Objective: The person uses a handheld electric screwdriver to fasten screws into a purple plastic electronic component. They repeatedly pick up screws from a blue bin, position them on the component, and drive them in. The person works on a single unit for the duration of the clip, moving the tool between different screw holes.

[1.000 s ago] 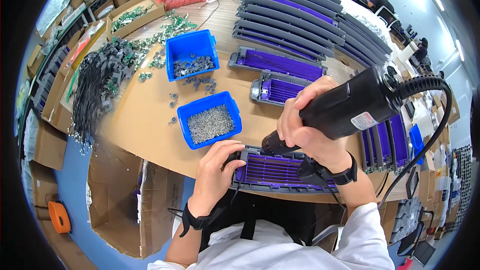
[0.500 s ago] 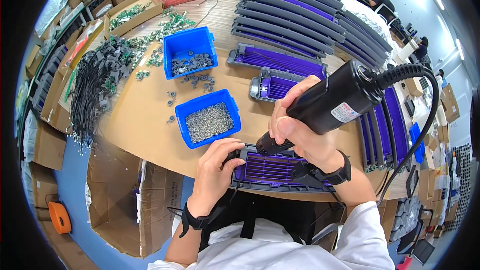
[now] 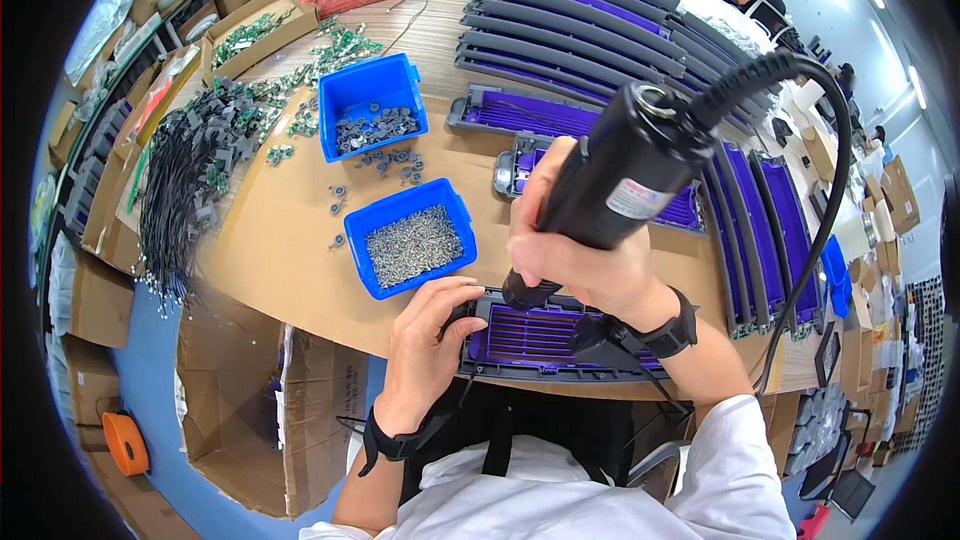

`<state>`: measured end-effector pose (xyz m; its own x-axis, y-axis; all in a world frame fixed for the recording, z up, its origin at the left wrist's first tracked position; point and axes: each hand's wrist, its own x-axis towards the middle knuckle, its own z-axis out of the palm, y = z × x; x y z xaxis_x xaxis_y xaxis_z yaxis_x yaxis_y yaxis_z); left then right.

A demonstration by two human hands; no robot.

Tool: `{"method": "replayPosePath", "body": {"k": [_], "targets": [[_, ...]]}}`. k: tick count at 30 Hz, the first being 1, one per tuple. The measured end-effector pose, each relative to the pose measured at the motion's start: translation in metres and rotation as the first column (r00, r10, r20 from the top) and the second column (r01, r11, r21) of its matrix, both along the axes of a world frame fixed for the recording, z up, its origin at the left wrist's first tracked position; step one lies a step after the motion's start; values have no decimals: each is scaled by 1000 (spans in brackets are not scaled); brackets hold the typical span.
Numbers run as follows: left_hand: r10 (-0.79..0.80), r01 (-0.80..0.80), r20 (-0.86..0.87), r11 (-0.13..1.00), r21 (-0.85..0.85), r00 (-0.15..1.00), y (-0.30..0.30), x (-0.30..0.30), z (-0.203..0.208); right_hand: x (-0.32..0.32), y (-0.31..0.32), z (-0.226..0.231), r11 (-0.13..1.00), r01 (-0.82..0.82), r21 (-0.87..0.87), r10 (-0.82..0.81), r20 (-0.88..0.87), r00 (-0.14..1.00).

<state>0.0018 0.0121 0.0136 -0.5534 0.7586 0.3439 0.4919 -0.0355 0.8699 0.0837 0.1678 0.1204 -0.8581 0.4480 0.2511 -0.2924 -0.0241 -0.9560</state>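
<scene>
Gripping a power screwdriver (image 3: 606,180) in right hand (image 3: 590,265), clasping purple panel (image 3: 538,333) with left hand (image 3: 425,330). Looks mid-job tbh, with loads of screws (image 3: 415,246) left just past left fingertips.

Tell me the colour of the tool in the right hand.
The tool is black, best seen in the head view.

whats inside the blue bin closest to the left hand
The blue bin nearest the left hand holds a heap of small silvery metal pieces, probably screws. Only the top layer shows; the heap covers the bin's floor and anything beneath.
</scene>
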Motion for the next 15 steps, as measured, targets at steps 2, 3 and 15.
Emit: {"method": "replayPosePath", "body": {"k": [2,3,15], "targets": [[-3,3,-14,1000,-6,1000,0,0,0,2,5,-13,978,-167,-126,146,-157,977],[-5,5,-20,1000,-6,1000,0,0,1,3,13,-11,962,-273,-5,266,-197,944],[-39,42,-80,999,35,996,0,0,2,11,22,-3,944,-326,48,330,-165,929]]}}
